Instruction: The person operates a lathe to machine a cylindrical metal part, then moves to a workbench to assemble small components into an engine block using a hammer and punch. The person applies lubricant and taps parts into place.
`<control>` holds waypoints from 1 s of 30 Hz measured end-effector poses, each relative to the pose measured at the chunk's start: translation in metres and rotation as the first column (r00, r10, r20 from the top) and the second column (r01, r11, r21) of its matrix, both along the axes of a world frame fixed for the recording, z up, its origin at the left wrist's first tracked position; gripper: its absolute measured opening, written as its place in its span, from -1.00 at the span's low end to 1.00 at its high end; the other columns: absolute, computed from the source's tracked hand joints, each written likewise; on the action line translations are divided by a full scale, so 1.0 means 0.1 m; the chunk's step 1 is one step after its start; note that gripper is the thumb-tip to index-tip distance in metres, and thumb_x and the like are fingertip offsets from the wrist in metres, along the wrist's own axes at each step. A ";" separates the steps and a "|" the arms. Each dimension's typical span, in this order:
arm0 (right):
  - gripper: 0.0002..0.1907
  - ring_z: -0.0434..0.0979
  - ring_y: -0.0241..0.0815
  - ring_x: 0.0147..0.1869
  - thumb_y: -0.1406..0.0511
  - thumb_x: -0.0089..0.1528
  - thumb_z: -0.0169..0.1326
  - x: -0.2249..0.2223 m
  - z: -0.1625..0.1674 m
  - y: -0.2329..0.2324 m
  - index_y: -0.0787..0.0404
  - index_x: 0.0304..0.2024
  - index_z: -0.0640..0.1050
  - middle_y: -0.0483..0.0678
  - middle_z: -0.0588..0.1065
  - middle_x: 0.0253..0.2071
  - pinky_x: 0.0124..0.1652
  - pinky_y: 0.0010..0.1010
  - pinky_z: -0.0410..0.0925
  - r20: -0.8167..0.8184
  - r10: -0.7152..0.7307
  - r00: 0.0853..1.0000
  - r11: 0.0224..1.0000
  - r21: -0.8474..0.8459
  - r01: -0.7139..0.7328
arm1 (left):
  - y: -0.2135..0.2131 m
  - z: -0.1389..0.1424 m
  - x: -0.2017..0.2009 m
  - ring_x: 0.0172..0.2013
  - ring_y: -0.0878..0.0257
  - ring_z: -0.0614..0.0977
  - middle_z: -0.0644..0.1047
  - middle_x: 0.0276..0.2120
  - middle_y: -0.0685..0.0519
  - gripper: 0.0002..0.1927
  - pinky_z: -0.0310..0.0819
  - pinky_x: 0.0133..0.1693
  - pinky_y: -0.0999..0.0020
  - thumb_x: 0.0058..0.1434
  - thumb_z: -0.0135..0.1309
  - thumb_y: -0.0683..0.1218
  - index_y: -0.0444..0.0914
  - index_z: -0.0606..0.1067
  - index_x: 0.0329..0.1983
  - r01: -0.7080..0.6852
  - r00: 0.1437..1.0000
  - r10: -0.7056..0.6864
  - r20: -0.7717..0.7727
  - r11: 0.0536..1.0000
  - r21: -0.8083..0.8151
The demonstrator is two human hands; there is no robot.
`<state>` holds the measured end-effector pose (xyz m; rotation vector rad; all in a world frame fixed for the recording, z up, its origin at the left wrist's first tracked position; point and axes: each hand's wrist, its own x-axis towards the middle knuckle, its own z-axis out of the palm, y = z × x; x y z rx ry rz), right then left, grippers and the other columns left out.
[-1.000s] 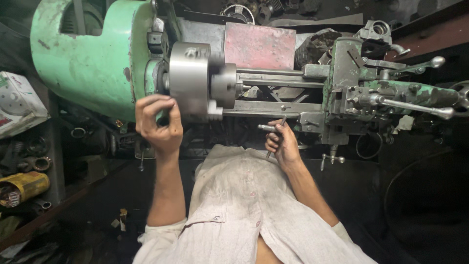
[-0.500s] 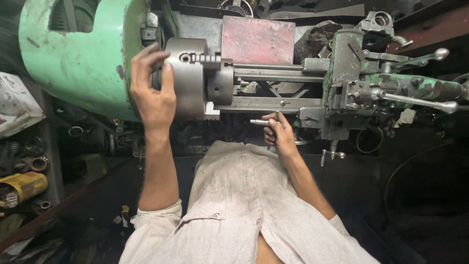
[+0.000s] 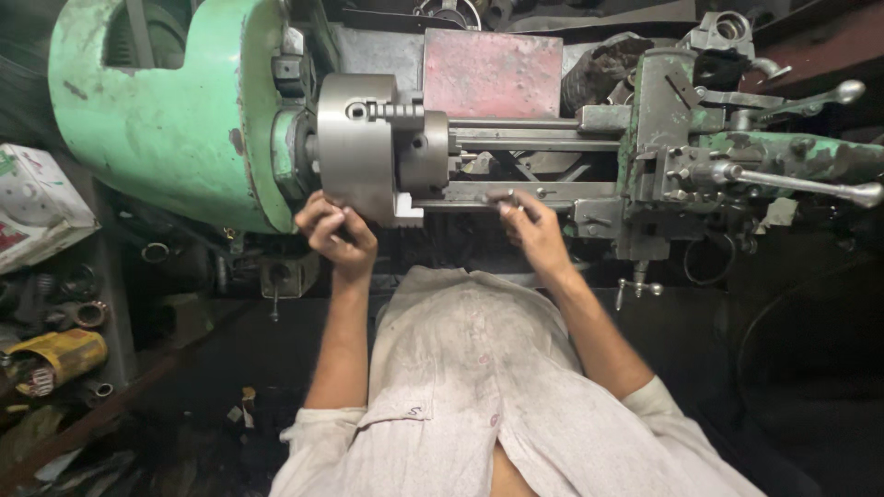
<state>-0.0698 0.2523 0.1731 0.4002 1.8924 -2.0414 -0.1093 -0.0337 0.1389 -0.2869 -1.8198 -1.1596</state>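
Observation:
A grey steel lathe chuck [image 3: 364, 138] sits on the green headstock [image 3: 175, 110], its jaws facing right. My left hand [image 3: 338, 235] curls around the chuck's lower rim, fingers closed on its edge. My right hand [image 3: 534, 230] is raised to the front rail of the lathe bed [image 3: 543, 138], just right of the chuck. It pinches a short metal rod [image 3: 502, 195] against the rail. My pale shirt fills the lower middle of the view.
The green carriage and tool post [image 3: 672, 138] with long chrome handles [image 3: 801, 179] stand at the right. A red metal plate [image 3: 493, 74] lies behind the bed. Shelves at the left hold a white box [image 3: 32, 202], a yellow can [image 3: 51, 354] and metal rings.
My left hand went from the top of the chuck down to its lower rim. My right hand rose with the rod to the bed rail. The camera moved closer.

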 end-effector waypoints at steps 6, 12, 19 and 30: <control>-0.58 0.36 -0.45 -0.21 0.31 0.38 0.11 -0.49 0.05 0.01 0.30 0.28 0.47 -0.20 0.48 -0.19 -0.23 -0.58 0.29 -0.224 -0.015 0.974 0.958 0.275 0.078 | -0.11 -0.17 0.48 0.19 0.00 0.46 0.23 0.16 -0.12 -0.67 0.47 0.28 0.03 0.38 -0.14 -0.39 -0.23 0.18 0.10 -0.056 0.983 0.014 0.186 0.974 0.221; -0.58 0.46 -0.39 -0.02 0.32 0.39 0.06 -0.89 0.17 0.06 0.31 0.29 0.46 -0.14 0.53 0.06 0.01 -0.53 0.38 -0.315 -0.008 0.949 0.975 0.208 0.078 | -0.82 -0.44 1.00 -0.10 0.04 0.67 0.52 -0.05 -0.05 -0.66 0.67 0.00 0.24 0.27 -0.03 -0.46 -0.17 0.45 -0.09 -0.167 0.878 0.149 0.454 0.986 0.000; -0.68 0.45 -0.38 0.01 0.36 0.39 0.11 -0.73 0.29 -0.10 0.29 0.18 0.53 -0.11 0.55 -0.02 0.04 -0.51 0.36 -0.251 0.143 0.957 0.943 0.329 -0.055 | -1.55 -0.63 1.27 -0.08 -0.34 0.59 0.54 -0.04 -0.40 -0.17 0.48 -0.05 -0.09 -0.07 0.41 0.01 -0.42 0.36 0.22 -0.171 0.530 0.630 0.568 0.735 -0.656; -0.75 0.40 -0.37 -0.07 0.37 0.40 0.12 -0.72 0.27 -0.12 0.26 0.13 0.53 -0.12 0.51 -0.10 -0.05 -0.48 0.32 -0.246 0.125 0.961 0.922 0.386 -0.022 | -1.34 -0.52 1.15 0.09 -0.25 0.59 0.55 0.10 -0.28 -0.05 0.49 0.04 -0.08 -0.09 0.50 0.21 -0.27 0.41 0.30 -0.184 0.413 0.444 0.795 0.896 -0.404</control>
